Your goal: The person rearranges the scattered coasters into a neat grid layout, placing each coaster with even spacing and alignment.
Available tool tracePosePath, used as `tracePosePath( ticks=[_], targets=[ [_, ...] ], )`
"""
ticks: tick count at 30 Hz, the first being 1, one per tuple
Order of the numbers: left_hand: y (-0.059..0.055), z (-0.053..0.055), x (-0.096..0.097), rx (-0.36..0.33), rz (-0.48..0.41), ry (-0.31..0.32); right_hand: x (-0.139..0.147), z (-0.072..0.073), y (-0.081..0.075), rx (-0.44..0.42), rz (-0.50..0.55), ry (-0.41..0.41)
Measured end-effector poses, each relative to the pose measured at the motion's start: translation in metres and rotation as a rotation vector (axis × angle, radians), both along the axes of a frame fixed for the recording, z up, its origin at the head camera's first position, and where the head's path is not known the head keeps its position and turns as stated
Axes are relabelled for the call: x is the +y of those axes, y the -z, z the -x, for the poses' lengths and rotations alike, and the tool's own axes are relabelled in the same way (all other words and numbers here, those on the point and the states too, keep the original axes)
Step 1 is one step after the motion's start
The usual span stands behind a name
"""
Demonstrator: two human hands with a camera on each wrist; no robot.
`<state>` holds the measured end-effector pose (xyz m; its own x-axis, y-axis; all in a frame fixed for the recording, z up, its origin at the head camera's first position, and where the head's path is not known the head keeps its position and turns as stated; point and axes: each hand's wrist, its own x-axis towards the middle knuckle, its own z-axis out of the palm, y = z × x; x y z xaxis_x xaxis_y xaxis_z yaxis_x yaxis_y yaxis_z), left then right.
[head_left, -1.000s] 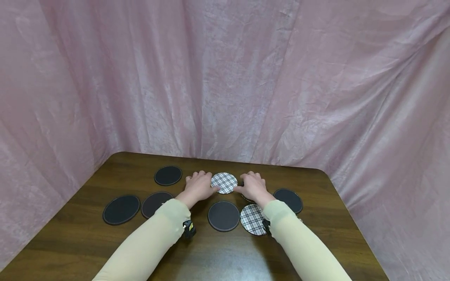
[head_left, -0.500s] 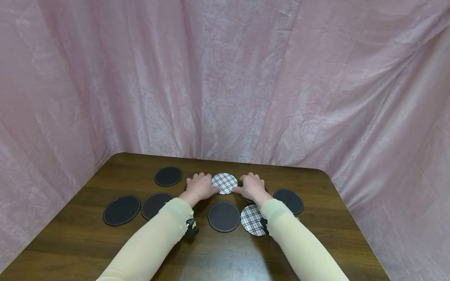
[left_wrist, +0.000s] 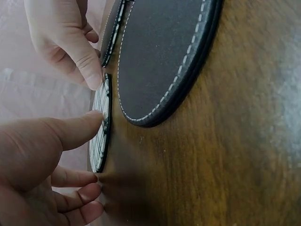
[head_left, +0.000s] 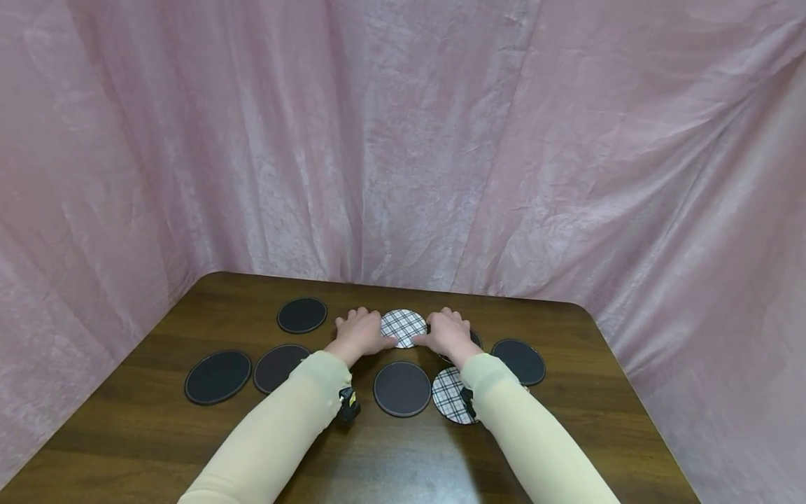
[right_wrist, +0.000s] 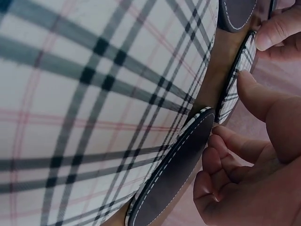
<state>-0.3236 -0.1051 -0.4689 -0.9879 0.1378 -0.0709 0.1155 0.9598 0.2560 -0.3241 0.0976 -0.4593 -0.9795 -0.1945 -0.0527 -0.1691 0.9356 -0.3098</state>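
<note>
A plaid coaster (head_left: 403, 327) lies flat on the brown table (head_left: 390, 462) between my two hands. My left hand (head_left: 360, 334) holds its left rim, thumb on the near edge and curled fingers at the far side. My right hand (head_left: 447, 334) does the same on the right rim. The left wrist view shows this coaster (left_wrist: 99, 136) edge-on with both thumbs touching it. In the right wrist view my right hand (right_wrist: 244, 141) curls beside the coaster (right_wrist: 235, 80).
Dark round coasters lie around: one far left (head_left: 302, 315), two at the left (head_left: 217, 376) (head_left: 279, 367), one near centre (head_left: 401, 388), one right (head_left: 519, 361). A second plaid coaster (head_left: 448, 393) sits partly under my right sleeve. Pink curtain surrounds the table.
Both hands have drawn slightly closer together on the plaid coaster, which still lies flat in the same place.
</note>
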Motion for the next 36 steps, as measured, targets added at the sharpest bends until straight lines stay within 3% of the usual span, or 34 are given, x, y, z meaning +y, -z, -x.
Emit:
tracePosePath(
  ticks=[6, 10, 17, 26, 29, 33, 36],
  targets=[
    [0.006, 0.006, 0.002, -0.027, 0.008, -0.025, -0.003, 0.002, -0.001, -0.009, 0.001, -0.002],
    [0.004, 0.007, 0.003, -0.04, 0.002, -0.045, -0.005, 0.005, -0.001, -0.015, -0.006, 0.002],
    [-0.005, -0.001, 0.004, -0.02, -0.026, -0.051, -0.005, 0.008, 0.001, -0.034, 0.029, 0.012],
    [-0.006, -0.005, 0.004, 0.032, -0.046, -0.053, -0.007, 0.007, -0.003, -0.03, 0.057, 0.029],
    [-0.004, -0.005, 0.004, 0.043, -0.057, -0.058, -0.006, 0.014, 0.004, -0.033, 0.097, 0.035],
    [-0.001, -0.006, 0.002, 0.054, -0.093, -0.068, 0.004, 0.038, 0.039, 0.034, 0.145, -0.009],
    [0.001, -0.008, 0.0, 0.06, -0.129, -0.071, 0.006, 0.037, 0.041, 0.04, 0.186, -0.006]
  ],
)
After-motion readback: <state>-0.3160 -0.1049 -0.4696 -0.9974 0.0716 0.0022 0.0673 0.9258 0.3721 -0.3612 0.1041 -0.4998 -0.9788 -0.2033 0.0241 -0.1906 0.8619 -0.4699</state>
